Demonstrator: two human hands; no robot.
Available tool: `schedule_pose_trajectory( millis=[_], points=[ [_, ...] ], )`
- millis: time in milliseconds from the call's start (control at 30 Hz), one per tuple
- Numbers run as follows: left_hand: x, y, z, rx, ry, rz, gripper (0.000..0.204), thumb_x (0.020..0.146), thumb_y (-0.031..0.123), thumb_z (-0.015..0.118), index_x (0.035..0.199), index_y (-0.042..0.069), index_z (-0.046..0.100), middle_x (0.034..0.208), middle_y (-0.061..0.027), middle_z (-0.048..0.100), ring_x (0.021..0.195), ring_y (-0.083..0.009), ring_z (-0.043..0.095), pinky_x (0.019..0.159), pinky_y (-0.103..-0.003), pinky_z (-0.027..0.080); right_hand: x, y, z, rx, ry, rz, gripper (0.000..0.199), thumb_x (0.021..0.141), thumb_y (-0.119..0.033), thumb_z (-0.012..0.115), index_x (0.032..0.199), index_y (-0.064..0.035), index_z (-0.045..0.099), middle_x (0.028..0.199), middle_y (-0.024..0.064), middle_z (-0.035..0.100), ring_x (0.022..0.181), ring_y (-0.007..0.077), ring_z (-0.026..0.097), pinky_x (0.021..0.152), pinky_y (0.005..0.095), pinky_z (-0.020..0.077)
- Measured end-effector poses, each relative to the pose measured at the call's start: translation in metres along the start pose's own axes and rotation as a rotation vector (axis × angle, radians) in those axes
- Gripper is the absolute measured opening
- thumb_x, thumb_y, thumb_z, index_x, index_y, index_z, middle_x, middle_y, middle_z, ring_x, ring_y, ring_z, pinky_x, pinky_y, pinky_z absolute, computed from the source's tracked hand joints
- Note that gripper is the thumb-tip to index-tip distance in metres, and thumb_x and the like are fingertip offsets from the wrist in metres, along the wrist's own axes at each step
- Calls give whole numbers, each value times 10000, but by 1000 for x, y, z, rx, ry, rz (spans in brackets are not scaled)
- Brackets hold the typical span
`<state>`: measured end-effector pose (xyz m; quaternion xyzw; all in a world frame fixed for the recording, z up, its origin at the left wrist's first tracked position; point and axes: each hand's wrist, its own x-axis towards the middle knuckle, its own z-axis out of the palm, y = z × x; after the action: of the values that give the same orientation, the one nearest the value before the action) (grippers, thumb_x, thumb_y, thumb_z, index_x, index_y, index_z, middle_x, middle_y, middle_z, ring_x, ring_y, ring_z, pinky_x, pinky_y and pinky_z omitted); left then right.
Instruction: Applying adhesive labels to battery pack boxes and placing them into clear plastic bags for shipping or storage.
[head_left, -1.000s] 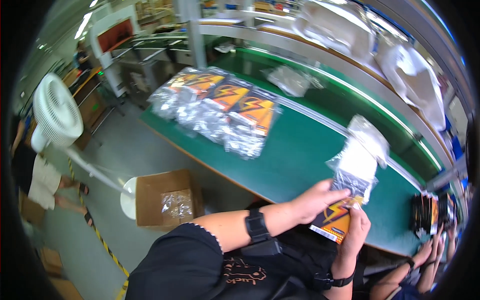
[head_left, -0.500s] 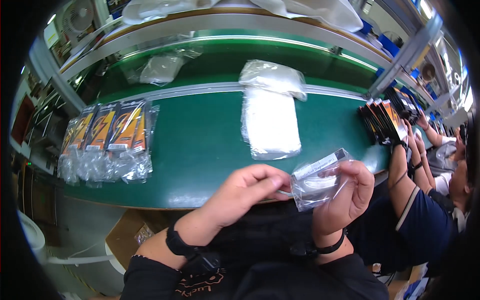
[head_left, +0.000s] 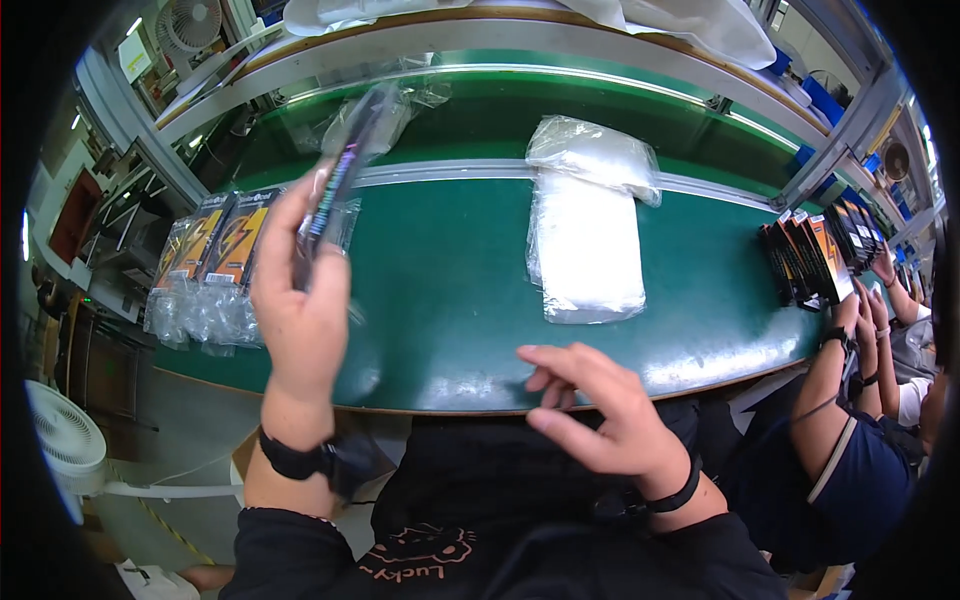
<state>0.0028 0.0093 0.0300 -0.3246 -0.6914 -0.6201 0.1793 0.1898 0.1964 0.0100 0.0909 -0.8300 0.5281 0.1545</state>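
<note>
A long green worktop [head_left: 450, 300] with a pale strip along its far side runs under metal shelving, and a white fan [head_left: 62, 440] stands on the floor to the left. On the worktop's left end lies a row of bagged orange-and-black packs [head_left: 205, 265], glossy and crinkled. Near the middle lies a stack of clear plastic bags [head_left: 588, 245], soft and whitish. At the right end dark boxes [head_left: 812, 255] stand upright, just beside another person's hands [head_left: 860, 310]. The left hand [head_left: 300, 310] is raised above the worktop, wrist banded in black, its grip pinched on a thin dark pack in a clear sleeve [head_left: 340, 175], held edge-on and blurred, over the worktop's left half. The right hand [head_left: 590, 405] hovers low at the near edge, fingers loosely spread, holding nothing.
</note>
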Motion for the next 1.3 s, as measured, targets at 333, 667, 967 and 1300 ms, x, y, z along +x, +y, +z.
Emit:
schedule_pose_trajectory(
  millis=[333, 667, 967, 1300],
  points=[
    [-2, -75, -45, 1166, -225, 65, 568, 816, 114, 566, 1323, -55, 375, 1366, -264, 360, 1288, -405, 335, 1099, -484, 233, -19, 25, -11, -115, 72, 161, 291, 782, 11, 640, 1073, 3, 615, 777, 72, 585, 661, 150, 563, 576, 243, 438],
    [6, -60, -38, 1301, -217, -101, 672, 836, 197, 596, 1356, -107, 300, 1405, -317, 299, 1356, -437, 227, 1123, -477, 170, -33, 28, -16, -92, 180, 306, 251, 776, 20, 624, 1024, 55, 621, 818, 88, 604, 735, 151, 580, 676, 252, 467],
    [43, -72, -163, 1161, 252, 185, 665, 867, 416, 588, 1305, -54, 415, 1378, -249, 384, 1313, -399, 319, 1078, -444, 270, 28, 2, 4, 425, -20, 318, 787, 867, -424, 603, 1434, 7, 267, 1381, 252, 372, 1291, 284, 384, 999, 373, 386],
    [76, -158, -353, 573, 283, -953, 844, 795, 654, 550, 1286, -30, 487, 1248, -193, 552, 1189, -306, 505, 1013, -367, 378, 204, 42, 166, -257, -57, 437, 937, 888, -662, 349, 1273, 192, 376, 1300, 386, 398, 1284, 460, 344, 1098, 413, 246]
  ],
)
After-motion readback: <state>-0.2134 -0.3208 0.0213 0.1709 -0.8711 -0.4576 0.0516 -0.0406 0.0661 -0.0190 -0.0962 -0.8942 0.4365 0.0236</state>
